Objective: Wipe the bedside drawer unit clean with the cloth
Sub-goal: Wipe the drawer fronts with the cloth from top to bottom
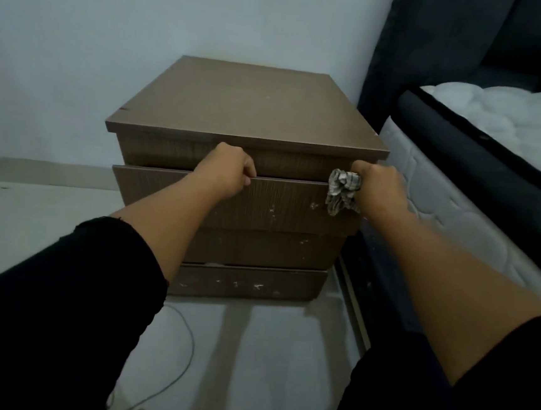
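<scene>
Head view looks down on a brown wooden bedside drawer unit (248, 104) standing against a pale wall (148, 14), in the far middle of the scene. Its flat top is bare apart from a few faint specks. Below the top sit four drawer fronts; the second drawer (262, 204) juts out nearer than the ones above and below it, and its face carries whitish flecks towards the right. The bottom drawer (249, 283) shows more of the same flecks.

The left hand (229, 172) grips the upper edge of the second drawer near its middle, fingers curled over the rim and into the gap. The right hand (380, 186) is at the right end of that same edge, fingers closed round a crumpled checked cloth (342, 191). The cloth is bunched in the fist and hangs down against the right end of the drawer face. Whether the right fingers also hook the drawer edge cannot be told, since the cloth and knuckles hide them. Both forearms are bare, with black sleeves (58, 300) pushed up to the elbows.

To the right, just beside the unit, stands a bed with a white quilted mattress (460, 188) and a dark upholstered headboard (440, 40). On the near floor (264, 368), pale and smooth, a thin cable (184, 354) loops at the left.
</scene>
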